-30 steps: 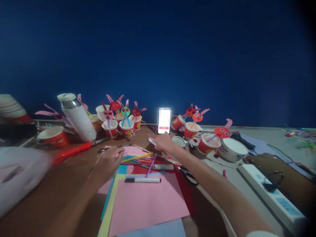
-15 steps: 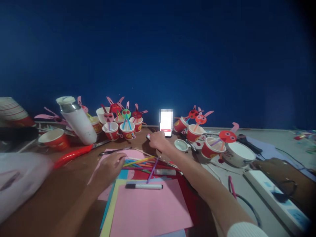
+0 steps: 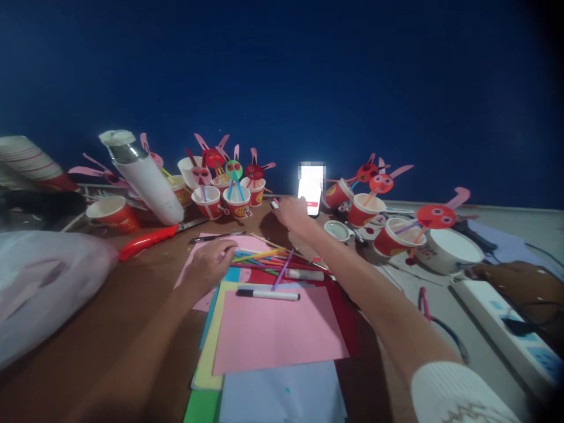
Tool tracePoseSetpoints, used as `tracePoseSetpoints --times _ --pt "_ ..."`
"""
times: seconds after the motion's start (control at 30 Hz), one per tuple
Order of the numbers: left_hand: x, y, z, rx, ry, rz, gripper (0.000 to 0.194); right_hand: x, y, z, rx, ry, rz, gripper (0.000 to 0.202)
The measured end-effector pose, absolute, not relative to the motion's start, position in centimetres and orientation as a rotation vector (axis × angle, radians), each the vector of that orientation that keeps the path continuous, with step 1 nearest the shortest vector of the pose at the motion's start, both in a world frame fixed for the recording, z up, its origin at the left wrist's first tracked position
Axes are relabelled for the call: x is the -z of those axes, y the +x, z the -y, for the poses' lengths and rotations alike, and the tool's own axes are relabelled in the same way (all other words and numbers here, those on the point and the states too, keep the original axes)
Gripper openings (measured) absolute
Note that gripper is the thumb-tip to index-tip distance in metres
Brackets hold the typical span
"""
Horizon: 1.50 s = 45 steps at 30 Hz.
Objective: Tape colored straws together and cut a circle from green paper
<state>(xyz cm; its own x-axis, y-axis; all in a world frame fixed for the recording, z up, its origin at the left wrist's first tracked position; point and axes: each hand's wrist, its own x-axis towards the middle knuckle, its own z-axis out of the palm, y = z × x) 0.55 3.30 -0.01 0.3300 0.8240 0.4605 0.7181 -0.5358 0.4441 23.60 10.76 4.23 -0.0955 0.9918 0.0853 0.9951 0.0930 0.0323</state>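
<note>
My left hand [image 3: 210, 265] rests at the pink paper scrap [image 3: 192, 261] beside the heap of coloured sticks [image 3: 259, 258]. Its fingers are curled together; whatever lies between them is hidden. Stretched forward, my right hand [image 3: 291, 212] is at the lower edge of a lit phone [image 3: 311, 185] that leans upright. A small white-and-red thing [image 3: 275, 204] juts from that hand's left side, its kind unclear. Between my forearms, a black-capped white marker [image 3: 268, 295] lies on a pink sheet [image 3: 282, 329], above yellow, blue and green sheets. A clear tube [image 3: 305, 275] lies just behind it.
Several paper cups with animal-face figures on straws flank the phone, including a red cup [image 3: 399, 238] at right. Left are a white thermos [image 3: 150, 188], a red-handled knife [image 3: 147, 242] and a plastic bag [image 3: 53, 288]. A power strip [image 3: 502, 335] is at right.
The view has tilted down and turned slightly left, so everything sits higher and further right. My right hand stays at the phone, and my left hand keeps its place by the sticks.
</note>
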Motion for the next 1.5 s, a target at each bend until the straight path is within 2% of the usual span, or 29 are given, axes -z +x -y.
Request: tracePoseSetpoints --times 0.17,0.4,0.53,0.7,0.97,1.2,1.33,1.5 --pt "-0.4 0.5 -3.0 -0.990 2.383 -1.380 0.021 -4.7 25.3 -4.6 0.150 -1.906 2.326 0.032" --pt "-0.7 2.0 -1.5 -1.072 2.461 -1.083 0.015 -1.2 25.6 4.9 -0.007 -1.290 2.470 0.015" --pt "-0.5 2.1 -1.2 -1.184 2.579 -1.021 0.012 0.2 24.7 6.7 0.118 -1.344 2.546 0.014" --pt "-0.1 0.7 -1.6 -1.241 2.578 -1.155 0.011 0.7 23.8 7.1 0.182 -1.336 2.623 0.001" --pt "-0.3 0.0 -2.1 -1.194 2.525 -1.312 0.016 0.0 24.3 6.7 0.197 -1.378 2.476 0.004" --pt "-2.2 -0.1 -1.2 -1.389 2.323 -1.467 0.022 -0.2 25.0 7.1 -0.074 -1.383 2.123 0.011" --pt "-3.2 1.3 -0.1 -1.289 1.968 -1.434 0.028 0.3 24.8 7.6 -0.232 -1.295 1.995 0.013" --pt "-3.6 3.2 1.2 -0.935 1.666 -1.043 0.031 0.7 24.6 8.0 -0.305 -1.312 1.958 0.016"
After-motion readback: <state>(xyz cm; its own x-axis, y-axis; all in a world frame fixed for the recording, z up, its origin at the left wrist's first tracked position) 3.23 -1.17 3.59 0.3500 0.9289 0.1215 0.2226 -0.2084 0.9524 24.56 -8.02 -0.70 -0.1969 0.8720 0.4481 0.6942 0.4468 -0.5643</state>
